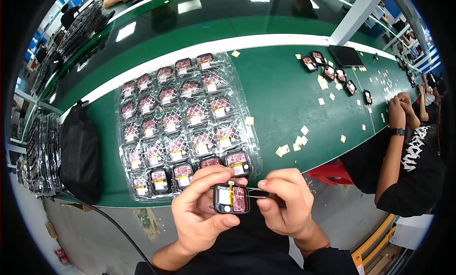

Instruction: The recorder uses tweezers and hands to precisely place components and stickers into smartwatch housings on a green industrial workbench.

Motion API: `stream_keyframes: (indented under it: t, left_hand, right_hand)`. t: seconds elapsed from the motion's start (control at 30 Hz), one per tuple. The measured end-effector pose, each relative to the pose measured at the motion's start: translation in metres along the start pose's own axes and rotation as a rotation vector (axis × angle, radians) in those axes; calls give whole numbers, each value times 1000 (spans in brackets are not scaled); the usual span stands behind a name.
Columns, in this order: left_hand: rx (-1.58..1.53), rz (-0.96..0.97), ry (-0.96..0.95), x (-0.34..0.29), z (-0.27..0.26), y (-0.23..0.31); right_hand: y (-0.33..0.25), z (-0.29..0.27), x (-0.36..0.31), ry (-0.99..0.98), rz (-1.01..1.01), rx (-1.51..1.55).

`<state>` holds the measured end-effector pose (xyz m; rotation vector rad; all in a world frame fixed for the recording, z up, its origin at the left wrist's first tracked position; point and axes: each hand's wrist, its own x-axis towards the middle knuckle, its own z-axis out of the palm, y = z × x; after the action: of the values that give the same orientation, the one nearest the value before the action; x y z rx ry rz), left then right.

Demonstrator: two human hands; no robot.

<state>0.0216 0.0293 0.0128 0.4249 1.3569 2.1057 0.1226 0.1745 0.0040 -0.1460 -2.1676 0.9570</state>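
Note:
My left hand (pixel 192 218) holds a small black watch case (pixel 241 209) by its edges, between thumb and fingers. Inside the case lie a red circuit board, a silvery battery and a strip of yellow tape. From the right, my right hand (pixel 289 203) grips a pair of metal tweezers (pixel 259 196), whose tips reach the case's right side; exactly what they touch is too small to tell. Just beyond my hands, a clear plastic tray (pixel 248 118) carries rows of similar cases with red boards, most of them under a clear cover.
Left of the tray sit a black mesh bag (pixel 78 151) and stacked trays (pixel 38 156). A black cable (pixel 114 222) runs below. Loose cases (pixel 329 73), a flat black device (pixel 346 56) and paper scraps (pixel 282 150) lie right. A co-worker (pixel 403 165) sits at the far right.

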Motion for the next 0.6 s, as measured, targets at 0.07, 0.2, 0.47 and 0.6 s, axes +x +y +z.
stream_keyframes:
  t: [0.07, 0.2, 0.47, 0.6]
  left_hand:
    - [-26, 19, -6, 0, -1, 0]
    - [-44, 41, -92, 2, -12, -4]
    - [-28, 114, -232, 4, -18, -7]
    - [-41, 95, -218, 4, -17, -6]
  right_hand:
    - [5, 3, 2, 23, -69, -81]
    - [8, 2, 0, 34, -200, -266]
    - [8, 1, 0, 5, -265, -305]
    - [9, 2, -1, 8, -262, -286]
